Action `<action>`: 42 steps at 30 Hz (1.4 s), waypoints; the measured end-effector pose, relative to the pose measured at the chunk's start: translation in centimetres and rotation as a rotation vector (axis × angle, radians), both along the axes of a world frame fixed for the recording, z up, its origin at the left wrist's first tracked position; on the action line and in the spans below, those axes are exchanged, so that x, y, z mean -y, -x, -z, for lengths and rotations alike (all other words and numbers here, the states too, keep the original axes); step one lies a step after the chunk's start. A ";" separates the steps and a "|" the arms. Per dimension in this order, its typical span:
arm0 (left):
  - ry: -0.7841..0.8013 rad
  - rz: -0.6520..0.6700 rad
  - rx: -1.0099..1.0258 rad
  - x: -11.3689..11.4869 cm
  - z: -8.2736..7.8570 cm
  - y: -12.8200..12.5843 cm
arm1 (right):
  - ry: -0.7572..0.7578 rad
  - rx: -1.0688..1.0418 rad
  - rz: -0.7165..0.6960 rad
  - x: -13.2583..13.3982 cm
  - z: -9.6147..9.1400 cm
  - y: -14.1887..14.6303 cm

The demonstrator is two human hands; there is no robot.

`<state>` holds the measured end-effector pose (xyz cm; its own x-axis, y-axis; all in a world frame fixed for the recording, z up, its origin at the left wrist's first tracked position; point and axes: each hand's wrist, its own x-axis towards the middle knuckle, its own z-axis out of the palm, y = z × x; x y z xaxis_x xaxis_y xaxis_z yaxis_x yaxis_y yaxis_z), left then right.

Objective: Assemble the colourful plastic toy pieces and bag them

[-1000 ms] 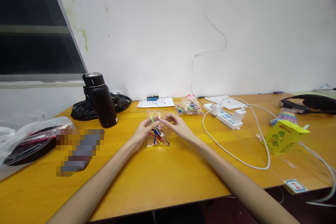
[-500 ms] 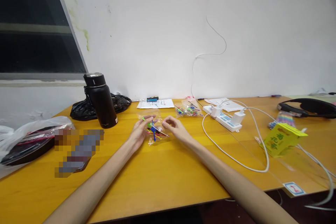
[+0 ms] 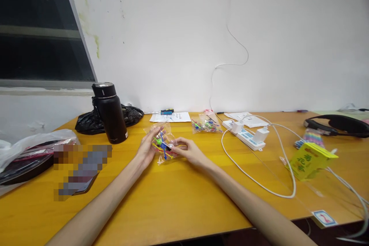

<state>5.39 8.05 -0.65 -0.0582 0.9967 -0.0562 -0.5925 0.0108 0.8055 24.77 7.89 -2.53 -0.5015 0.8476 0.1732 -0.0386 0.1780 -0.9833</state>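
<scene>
A small clear plastic bag of coloured sticks (image 3: 162, 143) is held above the yellow table (image 3: 178, 196), between both hands. My left hand (image 3: 146, 149) has its fingers pressed against the bag's left side. My right hand (image 3: 186, 151) pinches the bag's lower right part, its fingers curled. Green, blue, yellow and red pieces show through the plastic.
A black flask (image 3: 110, 112) and a black bag (image 3: 95, 121) stand at the back left. Another bag of coloured pieces (image 3: 206, 124), papers (image 3: 171, 117), a white power strip (image 3: 245, 133) with cables, a yellow box (image 3: 311, 155) and a black headset (image 3: 337, 124) lie to the right.
The bag has shifted slightly left and tilted in my hands. My right hand has moved lower on the bag, and my left hand has shifted along its side.
</scene>
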 end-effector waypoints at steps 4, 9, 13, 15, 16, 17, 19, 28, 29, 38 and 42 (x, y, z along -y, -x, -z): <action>-0.113 0.004 -0.013 -0.1 -0.3 0.4 | -0.003 0.069 0.002 0.2 0.9 0.2; -0.082 -0.094 0.029 -0.7 -0.1 0.9 | -0.014 0.086 0.013 0.5 0.8 0.4; -0.063 -0.151 0.072 -1.1 0.1 1.2 | -0.002 0.038 0.023 0.6 0.5 0.7; -0.092 -0.130 0.022 -1.0 -0.1 1.2 | 0.039 0.017 0.032 0.6 0.5 0.8; -0.116 -0.099 -0.008 -0.9 -0.2 1.2 | 0.061 0.006 0.038 0.7 0.5 0.8; -0.140 -0.061 -0.037 -0.7 -0.4 1.3 | 0.080 -0.006 0.042 0.7 0.5 0.8; -0.180 0.005 -0.087 -0.4 -0.7 1.3 | 0.097 -0.018 0.046 0.8 0.5 0.8; -0.137 -0.107 -0.037 -0.5 -0.7 1.3 | -0.065 0.062 0.028 1.2 0.4 1.0; -0.121 -0.116 0.003 -0.6 -0.6 1.3 | -0.071 0.057 0.036 1.2 0.2 1.1; -0.051 -0.213 0.133 -0.9 -0.1 1.2 | -0.082 0.004 0.085 1.3 -0.6 1.2; -0.083 -0.222 0.122 -0.7 -0.5 1.2 | -0.056 -0.032 0.102 1.2 -0.4 1.3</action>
